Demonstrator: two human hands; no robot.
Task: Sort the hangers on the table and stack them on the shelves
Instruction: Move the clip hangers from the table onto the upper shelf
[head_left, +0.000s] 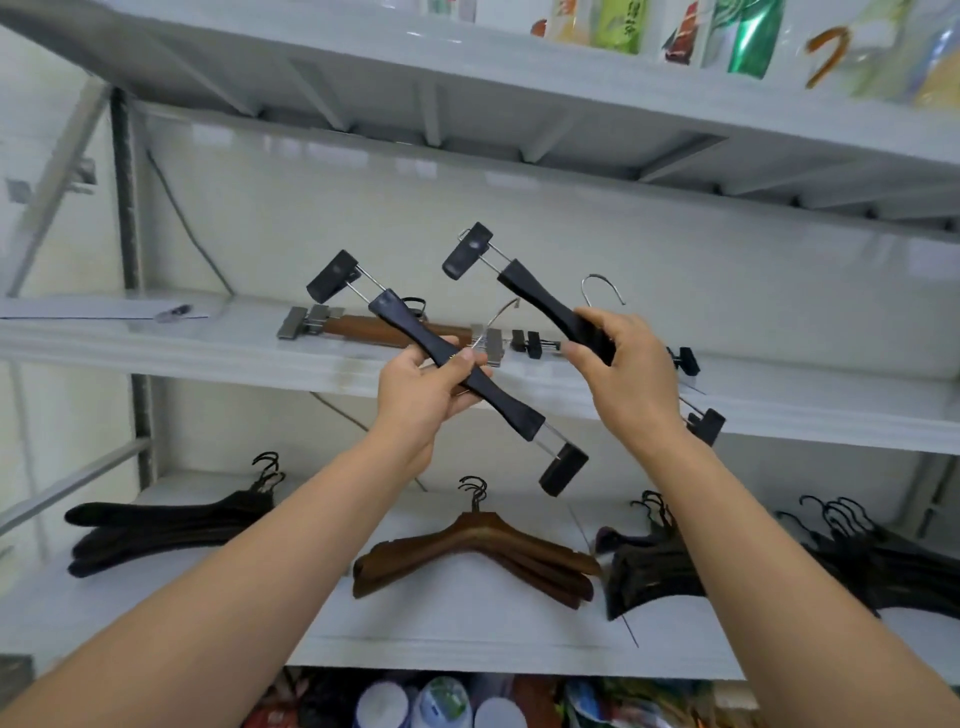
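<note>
Item: two black clip hangers, held in the air before the front edge of the middle shelf (208, 353). Left hand (421, 384) grasps the first clip hanger (498, 395) at mid-bar; right hand (623, 374) grasps the second clip hanger (540, 299) likewise. Risk: dangling clip ends may tangle, or snag the brown clip hanger (358, 327) lying on that shelf and drag it off the edge. Setting: white metal shelving, pale wall; brown coat hangers (478, 545) stacked mid lower shelf (467, 623)

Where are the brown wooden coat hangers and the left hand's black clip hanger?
Brown wooden coat hangers (478, 532): head view, top hanger's centre.
Black clip hanger (409, 325) in left hand (415, 395): head view, upper bar.
</note>
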